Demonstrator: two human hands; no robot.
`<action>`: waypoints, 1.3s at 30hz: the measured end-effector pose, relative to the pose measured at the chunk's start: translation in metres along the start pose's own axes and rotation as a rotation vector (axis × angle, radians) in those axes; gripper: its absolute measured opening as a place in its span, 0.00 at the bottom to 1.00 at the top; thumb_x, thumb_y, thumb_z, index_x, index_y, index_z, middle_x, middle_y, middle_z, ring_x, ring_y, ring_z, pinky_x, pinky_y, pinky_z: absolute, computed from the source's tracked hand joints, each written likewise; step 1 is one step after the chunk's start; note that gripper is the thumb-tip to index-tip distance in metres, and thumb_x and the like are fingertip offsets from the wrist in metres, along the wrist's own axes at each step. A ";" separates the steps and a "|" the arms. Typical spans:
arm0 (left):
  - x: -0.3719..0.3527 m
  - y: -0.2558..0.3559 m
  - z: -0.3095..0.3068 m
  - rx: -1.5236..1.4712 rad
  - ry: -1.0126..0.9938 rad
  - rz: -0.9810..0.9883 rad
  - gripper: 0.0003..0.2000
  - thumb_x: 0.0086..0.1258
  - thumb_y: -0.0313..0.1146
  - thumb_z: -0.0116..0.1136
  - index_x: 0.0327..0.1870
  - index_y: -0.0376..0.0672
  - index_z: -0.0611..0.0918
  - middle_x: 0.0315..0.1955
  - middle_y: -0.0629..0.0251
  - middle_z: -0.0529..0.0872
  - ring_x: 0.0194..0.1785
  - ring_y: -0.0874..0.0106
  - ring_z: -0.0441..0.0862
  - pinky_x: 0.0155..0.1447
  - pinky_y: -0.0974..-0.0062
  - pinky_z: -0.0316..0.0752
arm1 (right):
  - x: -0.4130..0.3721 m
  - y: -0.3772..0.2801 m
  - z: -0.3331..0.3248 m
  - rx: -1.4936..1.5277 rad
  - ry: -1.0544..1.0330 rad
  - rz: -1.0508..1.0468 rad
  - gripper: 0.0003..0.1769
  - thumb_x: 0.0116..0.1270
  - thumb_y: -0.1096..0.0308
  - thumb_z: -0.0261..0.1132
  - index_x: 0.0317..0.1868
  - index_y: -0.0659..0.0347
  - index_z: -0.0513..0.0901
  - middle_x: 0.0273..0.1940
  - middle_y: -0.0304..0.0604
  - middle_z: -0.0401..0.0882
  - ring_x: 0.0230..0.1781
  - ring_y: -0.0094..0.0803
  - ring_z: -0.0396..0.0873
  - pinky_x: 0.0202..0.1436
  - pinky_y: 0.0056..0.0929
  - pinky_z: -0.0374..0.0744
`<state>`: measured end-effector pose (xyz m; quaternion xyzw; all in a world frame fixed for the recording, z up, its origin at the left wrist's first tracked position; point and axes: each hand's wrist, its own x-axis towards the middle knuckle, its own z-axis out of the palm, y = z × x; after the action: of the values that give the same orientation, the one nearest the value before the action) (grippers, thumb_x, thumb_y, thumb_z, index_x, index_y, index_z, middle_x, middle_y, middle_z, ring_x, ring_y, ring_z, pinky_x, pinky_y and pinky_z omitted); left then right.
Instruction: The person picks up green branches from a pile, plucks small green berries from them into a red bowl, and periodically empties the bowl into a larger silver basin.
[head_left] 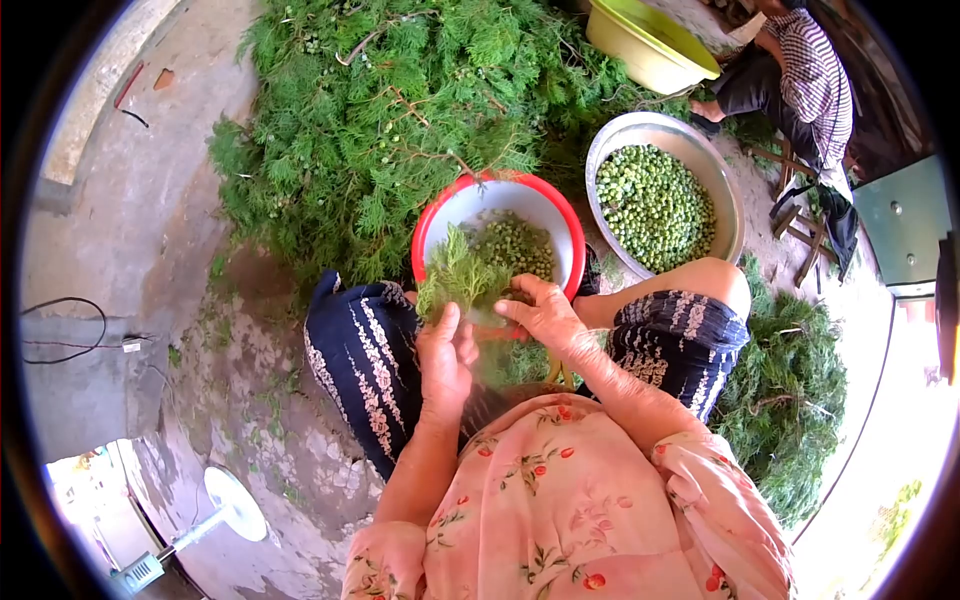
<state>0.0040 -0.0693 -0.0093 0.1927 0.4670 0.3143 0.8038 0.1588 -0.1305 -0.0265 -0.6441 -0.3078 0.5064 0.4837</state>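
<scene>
My left hand is closed around the lower end of a green leafy sprig, with thumb and fingers pressed together. Fingers curled in a pinch, my right hand is at the sprig's right side; what lies between its fingertips is hidden. The sprig overlaps the near left part of a red-rimmed basin. Inside that basin lies a heap of small green seed cones. Both hands are over its near edge, between my knees.
Cut green branches form a big pile beyond the basin. A metal basin full of green cones stands to the right, a yellow tub behind it. More branches lie right. Another person sits far right; a fan stands lower left.
</scene>
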 end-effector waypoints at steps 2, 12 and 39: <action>-0.003 0.001 0.005 0.051 -0.012 0.018 0.07 0.64 0.32 0.61 0.36 0.44 0.75 0.21 0.75 0.72 0.15 0.84 0.60 0.19 0.85 0.55 | 0.003 -0.002 0.007 -0.055 0.039 -0.104 0.18 0.62 0.66 0.65 0.47 0.67 0.74 0.35 0.41 0.77 0.28 0.20 0.75 0.29 0.21 0.76; -0.001 -0.008 -0.003 0.283 -0.073 -0.127 0.05 0.61 0.26 0.61 0.36 0.39 0.78 0.19 0.63 0.78 0.10 0.84 0.59 0.13 0.86 0.51 | -0.005 -0.012 0.010 -0.167 0.041 -0.160 0.15 0.59 0.73 0.64 0.46 0.68 0.75 0.39 0.53 0.79 0.37 0.34 0.78 0.42 0.31 0.76; -0.001 -0.002 -0.017 -0.106 -0.290 -0.275 0.18 0.69 0.50 0.50 0.26 0.44 0.73 0.12 0.72 0.67 0.10 0.82 0.58 0.16 0.83 0.51 | 0.046 0.024 -0.023 -0.284 0.378 -0.232 0.18 0.58 0.70 0.63 0.50 0.63 0.78 0.48 0.54 0.75 0.49 0.46 0.74 0.55 0.34 0.71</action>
<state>-0.0105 -0.0711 -0.0186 0.1275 0.3513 0.1946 0.9069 0.1917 -0.1053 -0.0652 -0.7490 -0.3518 0.2702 0.4922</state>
